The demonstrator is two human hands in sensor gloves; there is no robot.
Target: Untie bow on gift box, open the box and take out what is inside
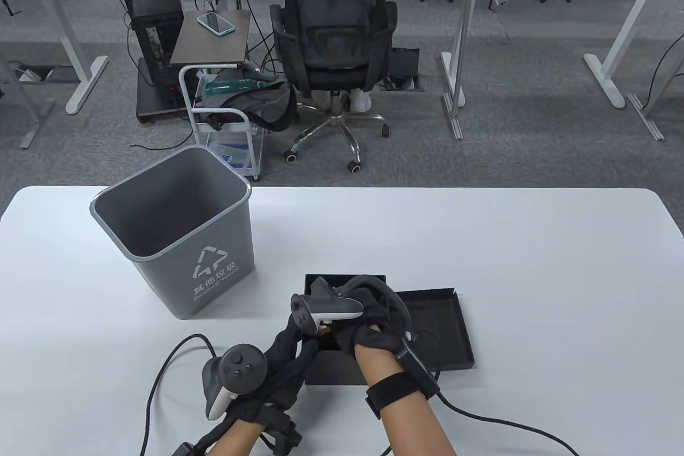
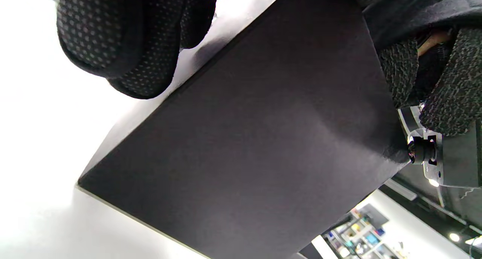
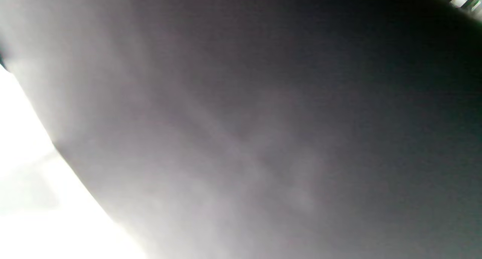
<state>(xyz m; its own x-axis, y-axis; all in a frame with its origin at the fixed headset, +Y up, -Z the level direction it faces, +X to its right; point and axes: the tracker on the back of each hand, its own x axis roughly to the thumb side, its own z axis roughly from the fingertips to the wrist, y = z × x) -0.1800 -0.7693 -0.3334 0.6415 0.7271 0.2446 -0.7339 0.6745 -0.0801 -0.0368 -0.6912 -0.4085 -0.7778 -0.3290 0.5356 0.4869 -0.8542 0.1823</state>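
The black gift box [image 1: 334, 370] stands open near the table's front edge; its side fills the left wrist view [image 2: 256, 138]. Its lid [image 1: 443, 327] lies upturned on the right, touching the box. My right hand [image 1: 368, 335] reaches into the box from above, and its curled fingers [image 2: 452, 86] close round a small tan thing [image 1: 326, 333] that is mostly hidden. My left hand [image 1: 291, 341] lies along the box's left wall, its fingers [image 2: 113, 44] beside the wall and holding nothing. I see no ribbon. The right wrist view is a dark blur.
A grey waste bin [image 1: 176, 242] stands on the table to the left, behind the box. Glove cables [image 1: 160, 381] trail over the front of the white table [image 1: 534, 263]. Past the far edge is an office chair [image 1: 331, 39].
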